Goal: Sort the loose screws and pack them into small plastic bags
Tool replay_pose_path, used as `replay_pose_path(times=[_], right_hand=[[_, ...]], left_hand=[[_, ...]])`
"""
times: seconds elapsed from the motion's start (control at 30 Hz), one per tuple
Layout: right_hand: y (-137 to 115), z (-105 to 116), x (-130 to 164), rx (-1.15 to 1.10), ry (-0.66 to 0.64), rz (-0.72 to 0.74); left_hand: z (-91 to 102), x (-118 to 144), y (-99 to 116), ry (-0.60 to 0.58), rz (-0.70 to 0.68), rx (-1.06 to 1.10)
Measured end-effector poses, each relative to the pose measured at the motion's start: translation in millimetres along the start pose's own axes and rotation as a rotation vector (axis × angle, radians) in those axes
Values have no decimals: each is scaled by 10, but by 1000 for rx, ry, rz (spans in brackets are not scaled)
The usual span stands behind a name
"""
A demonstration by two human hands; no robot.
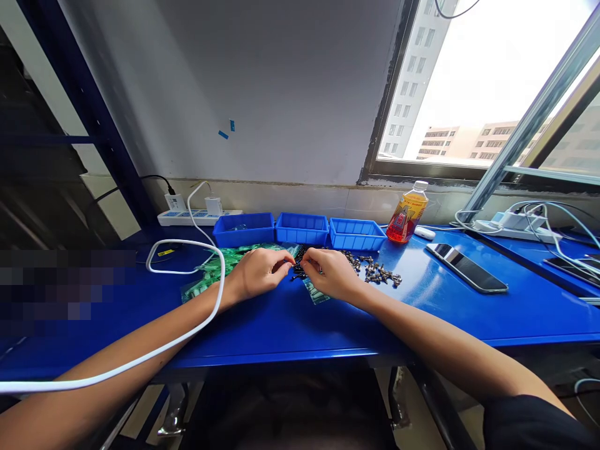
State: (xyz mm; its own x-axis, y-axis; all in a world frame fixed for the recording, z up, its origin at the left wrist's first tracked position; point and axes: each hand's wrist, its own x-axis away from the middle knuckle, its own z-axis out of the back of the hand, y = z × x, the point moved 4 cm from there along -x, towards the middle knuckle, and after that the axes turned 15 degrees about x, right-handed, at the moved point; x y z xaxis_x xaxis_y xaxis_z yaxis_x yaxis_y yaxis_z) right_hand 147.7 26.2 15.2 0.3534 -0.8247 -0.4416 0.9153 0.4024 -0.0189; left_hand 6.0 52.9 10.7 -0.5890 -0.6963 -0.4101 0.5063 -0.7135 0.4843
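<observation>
My left hand (257, 273) and my right hand (332, 273) face each other low over the blue table, fingertips close together. Thumb and forefinger are pinched on both hands; whatever is between them is too small to make out. Under my right hand lies a small clear-green plastic bag (315, 292). Dark screws (380, 274) are strewn behind and to the right of my right hand, some also between the two hands. A heap of green plastic packets (216, 267) lies behind and left of my left hand.
Three blue bins (244, 232) line the back of the table (281, 337). A drink bottle (407, 214) and a phone (466, 267) are on the right. A white cable (219, 284) loops in front of my left forearm. Power strips (187, 217) sit along the wall.
</observation>
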Motion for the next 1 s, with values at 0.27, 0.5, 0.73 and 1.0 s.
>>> replay_pose_path(times=[0.27, 0.5, 0.73, 1.0], right_hand=[[-1, 5, 1, 3, 36, -7], [-4, 9, 7, -7, 26, 0], [0, -1, 1, 0, -7, -22], [-8, 4, 3, -22, 13, 14]], left_hand=[[-3, 3, 25, -44, 38, 29], [-3, 11, 28, -43, 63, 57], [15, 8, 32, -21, 54, 52], [19, 7, 41, -12, 32, 47]])
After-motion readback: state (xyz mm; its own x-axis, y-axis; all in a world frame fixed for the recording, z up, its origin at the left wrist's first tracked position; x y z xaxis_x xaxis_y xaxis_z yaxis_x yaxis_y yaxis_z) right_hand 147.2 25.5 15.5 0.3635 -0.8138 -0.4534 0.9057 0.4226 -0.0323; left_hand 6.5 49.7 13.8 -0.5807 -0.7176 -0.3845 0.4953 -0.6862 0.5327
